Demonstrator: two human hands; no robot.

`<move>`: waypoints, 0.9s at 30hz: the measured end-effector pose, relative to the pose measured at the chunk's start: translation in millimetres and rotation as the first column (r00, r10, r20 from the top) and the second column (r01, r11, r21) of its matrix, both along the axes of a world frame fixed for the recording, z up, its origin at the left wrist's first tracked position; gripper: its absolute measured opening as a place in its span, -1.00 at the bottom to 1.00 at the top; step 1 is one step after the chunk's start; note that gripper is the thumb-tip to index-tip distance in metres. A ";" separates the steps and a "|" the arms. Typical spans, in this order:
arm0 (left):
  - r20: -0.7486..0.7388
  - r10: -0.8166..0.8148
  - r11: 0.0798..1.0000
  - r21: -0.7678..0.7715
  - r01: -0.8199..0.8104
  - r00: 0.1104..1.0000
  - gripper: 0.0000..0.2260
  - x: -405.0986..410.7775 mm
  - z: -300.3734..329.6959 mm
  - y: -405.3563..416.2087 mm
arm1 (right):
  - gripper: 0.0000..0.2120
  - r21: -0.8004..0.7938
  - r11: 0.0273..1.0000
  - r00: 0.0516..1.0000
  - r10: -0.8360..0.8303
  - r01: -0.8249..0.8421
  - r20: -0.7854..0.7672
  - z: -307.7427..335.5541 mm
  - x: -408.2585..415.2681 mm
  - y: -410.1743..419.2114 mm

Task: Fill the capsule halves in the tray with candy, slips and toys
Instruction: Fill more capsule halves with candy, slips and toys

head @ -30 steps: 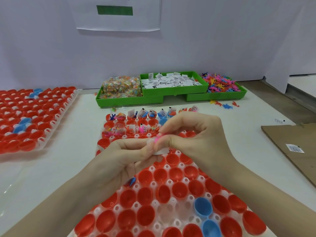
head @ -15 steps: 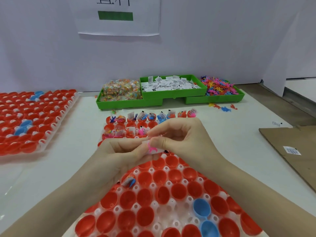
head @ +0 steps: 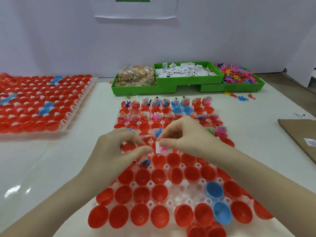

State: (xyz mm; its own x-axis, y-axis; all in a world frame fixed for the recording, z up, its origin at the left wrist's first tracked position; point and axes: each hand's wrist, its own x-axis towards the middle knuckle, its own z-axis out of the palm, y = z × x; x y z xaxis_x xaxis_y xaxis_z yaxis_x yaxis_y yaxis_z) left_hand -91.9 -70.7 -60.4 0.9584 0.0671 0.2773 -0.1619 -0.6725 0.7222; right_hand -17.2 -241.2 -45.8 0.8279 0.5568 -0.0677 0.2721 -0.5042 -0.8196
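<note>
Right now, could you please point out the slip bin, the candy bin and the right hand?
slip bin (head: 188,81), head view, front wall.
candy bin (head: 136,90), head view, front wall.
right hand (head: 184,134), head view, back of hand.

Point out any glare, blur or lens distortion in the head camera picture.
Head view: glare patches on the glossy table at lower left; wide-angle stretch enlarges the near capsule halves and bows the picture edges; the far-left tray of capsules smears at its corner; the left hand and right hand look slightly soft; lighting is even, shadows faint.
</note>
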 end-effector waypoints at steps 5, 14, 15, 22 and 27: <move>0.040 -0.161 0.784 0.612 0.103 0.986 -0.54 -13.7 -15.7 -3.3 | -0.95 -0.047 0.999 0.973 0.027 -0.017 0.228 -18.9 -8.8 4.4; 0.058 -0.203 0.655 0.750 0.091 0.978 -0.50 -11.3 -23.6 -6.8 | -0.86 -0.394 0.909 0.785 0.341 -0.135 0.517 -27.5 -13.7 7.2; 0.056 -0.207 0.657 0.748 0.096 0.977 -0.50 -11.5 -23.7 -6.7 | -0.85 -0.403 0.901 0.789 0.360 -0.158 0.497 -26.0 -12.6 8.3; 0.007 -0.208 0.663 0.736 0.136 0.978 -0.49 -12.0 -23.9 -5.0 | -0.66 -0.318 0.922 0.895 0.321 -0.221 0.309 -15.9 -2.2 5.7; 0.005 -0.205 0.666 0.733 0.136 0.979 -0.50 -13.0 -26.0 -5.3 | -0.74 -0.366 0.904 0.819 0.376 -0.222 0.433 -16.7 -6.0 8.5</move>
